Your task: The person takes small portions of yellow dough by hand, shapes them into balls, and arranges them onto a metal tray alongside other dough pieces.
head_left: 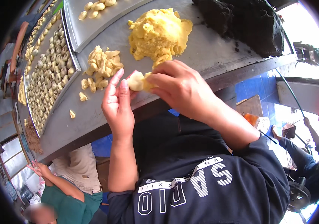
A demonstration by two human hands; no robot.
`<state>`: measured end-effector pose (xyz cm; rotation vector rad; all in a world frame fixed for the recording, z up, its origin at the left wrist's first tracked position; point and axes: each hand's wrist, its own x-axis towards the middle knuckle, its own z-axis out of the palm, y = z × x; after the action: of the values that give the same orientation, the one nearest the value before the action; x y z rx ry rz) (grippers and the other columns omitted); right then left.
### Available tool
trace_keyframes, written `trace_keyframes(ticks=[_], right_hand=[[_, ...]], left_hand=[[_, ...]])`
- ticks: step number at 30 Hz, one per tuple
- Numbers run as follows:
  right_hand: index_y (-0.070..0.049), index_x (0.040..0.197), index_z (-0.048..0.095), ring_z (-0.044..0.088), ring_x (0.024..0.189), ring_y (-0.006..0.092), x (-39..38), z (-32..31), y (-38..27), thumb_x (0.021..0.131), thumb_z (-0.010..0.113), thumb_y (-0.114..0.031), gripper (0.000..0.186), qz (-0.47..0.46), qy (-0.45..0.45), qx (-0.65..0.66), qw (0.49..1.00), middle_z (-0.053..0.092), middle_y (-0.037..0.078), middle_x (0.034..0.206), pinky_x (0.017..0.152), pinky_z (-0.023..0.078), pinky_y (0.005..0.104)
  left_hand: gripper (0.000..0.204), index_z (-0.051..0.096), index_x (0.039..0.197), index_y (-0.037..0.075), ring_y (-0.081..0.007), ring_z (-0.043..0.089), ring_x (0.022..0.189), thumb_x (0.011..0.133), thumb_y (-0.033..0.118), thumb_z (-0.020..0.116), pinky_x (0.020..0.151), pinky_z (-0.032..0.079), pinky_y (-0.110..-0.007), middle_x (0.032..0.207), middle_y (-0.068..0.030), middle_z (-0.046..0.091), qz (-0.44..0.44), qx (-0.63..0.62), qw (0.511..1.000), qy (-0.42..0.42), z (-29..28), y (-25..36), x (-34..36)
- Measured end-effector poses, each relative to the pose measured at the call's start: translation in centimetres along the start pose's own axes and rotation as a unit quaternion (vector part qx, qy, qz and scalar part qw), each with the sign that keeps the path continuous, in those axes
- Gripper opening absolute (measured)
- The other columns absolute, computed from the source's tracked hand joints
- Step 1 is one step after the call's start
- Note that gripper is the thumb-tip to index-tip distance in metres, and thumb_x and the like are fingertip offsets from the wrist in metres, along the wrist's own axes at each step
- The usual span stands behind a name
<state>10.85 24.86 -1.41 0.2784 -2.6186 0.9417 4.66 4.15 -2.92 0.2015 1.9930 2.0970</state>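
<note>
Your left hand (117, 106) lies open under a pale dough ball (136, 81) your right hand (178, 87) pinches at the table's (211, 52) near edge, trays (88, 30) partly filled, big dough mound (159, 33) left.

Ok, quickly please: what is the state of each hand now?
Left hand: open, fingers upright, the pale dough ball rests against them.
Right hand: closed, fingertips pinching the dough ball.

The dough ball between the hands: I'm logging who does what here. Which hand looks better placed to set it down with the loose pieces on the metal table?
Probably the right hand: its fingers pinch the dough ball, while the left hand is open beside it. The loose pieces lie just beyond on the metal table.
</note>
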Motion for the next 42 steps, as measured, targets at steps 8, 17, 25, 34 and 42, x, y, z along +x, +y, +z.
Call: trace_keyframes(ticks=[8,17,25,34,42], right_hand=[[-0.004,0.113,0.078,0.079,0.104,0.0385,1.7,-0.2,-1.0,0.095,0.081,-0.007,0.018,-0.022,0.068,0.198,0.978,0.078,0.014,0.117,0.089,0.065,0.0474],[-0.011,0.105,0.079,0.074,0.109,0.0333,-0.2,1.8,-2.0,0.083,0.086,-0.01,0.022,-0.095,-0.023,0.108,0.989,0.073,0.009,0.115,0.087,0.064,0.0449],[-0.012,0.125,0.079,0.069,0.118,0.0344,2.3,0.8,-1.7,0.074,0.093,-0.01,0.053,0.042,-0.016,0.167,0.985,0.072,0.011,0.122,0.1,0.06,0.0474],[-0.009,0.1,0.082,0.075,0.099,0.0342,2.1,-1.3,2.1,0.091,0.071,-0.007,0.015,0.036,-0.016,-0.117,0.992,0.069,0.011,0.099,0.081,0.063,0.0466],[-0.011,0.104,0.078,0.072,0.102,0.03,0.7,-2.3,0.9,0.088,0.074,-0.008,0.017,0.047,-0.074,-0.075,0.993,0.07,0.006,0.108,0.084,0.061,0.0452]], left_hand=[[0.037,0.075,0.142,-0.001,-0.0167,0.077,0.108,0.105,-0.006,0.07,0.09,0.063,-0.033,0.131,-0.0095,0.079,0.059,0.227,0.968,-0.091,-2.9,0.3,0.1],[0.043,0.072,0.096,0.004,-0.0329,0.075,0.082,0.068,0.017,0.103,0.071,0.06,-0.043,0.098,-0.0112,0.073,0.313,0.403,0.858,-0.062,-1.1,0.0,2.0],[0.069,0.065,0.091,0.008,-0.032,0.069,0.07,0.054,0.039,0.114,0.066,0.056,-0.042,0.079,-0.0071,0.069,0.167,0.304,0.911,-0.222,-2.1,0.1,0.6],[0.053,0.069,0.11,0.005,-0.0078,0.058,0.075,0.088,0.041,0.101,0.064,0.048,-0.029,0.079,0.002,0.06,0.065,0.167,0.965,-0.192,-2.7,0.2,0.6],[0.047,0.069,0.119,0.003,-0.0072,0.054,0.078,0.113,0.049,0.072,0.07,0.046,-0.025,0.098,0.0008,0.064,0.047,0.08,0.971,-0.218,-3.1,0.6,0.5]])
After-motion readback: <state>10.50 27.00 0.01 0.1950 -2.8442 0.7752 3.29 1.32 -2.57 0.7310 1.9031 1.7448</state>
